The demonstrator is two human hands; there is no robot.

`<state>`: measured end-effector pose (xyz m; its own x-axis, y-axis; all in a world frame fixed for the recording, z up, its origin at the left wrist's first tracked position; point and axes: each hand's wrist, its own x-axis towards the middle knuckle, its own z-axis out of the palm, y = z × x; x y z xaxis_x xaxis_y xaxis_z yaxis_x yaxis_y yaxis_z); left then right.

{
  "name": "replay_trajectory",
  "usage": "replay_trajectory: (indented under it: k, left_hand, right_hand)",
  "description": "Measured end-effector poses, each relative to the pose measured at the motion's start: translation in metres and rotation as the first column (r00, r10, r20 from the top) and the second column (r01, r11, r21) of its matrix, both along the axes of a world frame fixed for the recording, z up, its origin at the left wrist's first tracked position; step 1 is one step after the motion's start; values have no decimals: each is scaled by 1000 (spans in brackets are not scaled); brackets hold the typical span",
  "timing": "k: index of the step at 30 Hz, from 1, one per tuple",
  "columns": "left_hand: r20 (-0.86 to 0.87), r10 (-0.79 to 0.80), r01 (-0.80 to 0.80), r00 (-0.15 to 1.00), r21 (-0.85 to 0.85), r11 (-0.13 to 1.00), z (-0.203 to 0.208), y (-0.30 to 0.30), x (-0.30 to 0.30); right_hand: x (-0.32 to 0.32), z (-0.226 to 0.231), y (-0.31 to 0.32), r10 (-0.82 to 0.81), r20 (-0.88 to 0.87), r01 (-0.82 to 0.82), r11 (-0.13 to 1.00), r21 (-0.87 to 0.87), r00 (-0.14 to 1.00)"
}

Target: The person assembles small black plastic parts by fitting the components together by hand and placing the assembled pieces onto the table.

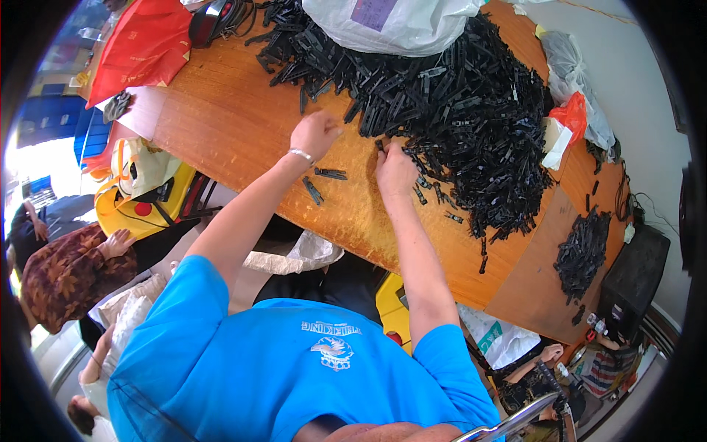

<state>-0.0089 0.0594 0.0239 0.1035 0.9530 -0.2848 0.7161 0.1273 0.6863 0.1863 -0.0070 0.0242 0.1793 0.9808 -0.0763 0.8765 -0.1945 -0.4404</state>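
Hundreds of small black plastic strips (456, 96) sit heaped on the far half of our wooden table (221, 125), the heap running from the top edge down toward the right. Our right hand (395, 171) is at the near edge of that heap, fingers curled down onto the strips; we cannot tell whether it has one pinched. Our left hand (315, 134) rests just left of the heap's edge, fingers bent loosely over the wood, a metal bracelet (301, 155) on the wrist; what it holds, if anything, is hidden. Two loose strips (322, 181) lie on the bare wood between and just below the hands. A smaller pile of strips (582, 254) lies well apart on the table's right end. A white plastic bag (390, 22) rests on the heap at the top, a red bag (143, 44) at the far left corner, an orange bag (571, 114) beside the heap on the right. A yellow bag (140, 195) hangs off the table's left side
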Motion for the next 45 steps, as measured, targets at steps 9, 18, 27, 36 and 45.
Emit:
replay_trajectory:
  k: [9, 18, 27, 36, 45]
  left_hand:
    - [-180, 52, -51, 982, 8, 999, -17, 31, 34]
    - [569, 401, -13, 717, -565, 825, -4, -53, 11]
    - [326, -37, 130, 944, -268, 955, 2, -36, -7]
    - [197, -157, 179, 968, -98, 979, -8, -26, 2]
    - [155, -304, 301, 940, 42, 953, -8, -23, -3]
  right_hand:
    - [-30, -21, -22, 152, -168, -140, 987, 84, 974]
    - [-37, -26, -51, -85, -756, 173, 984, 37, 649]
    - [-43, -3, -58, -306, -769, 218, 951, -219, 561]
    - [-44, -37, -48, -285, -605, 303, 950, -76, 744]
    - [-33, -20, -33, -216, -453, 164, 975, -152, 865]
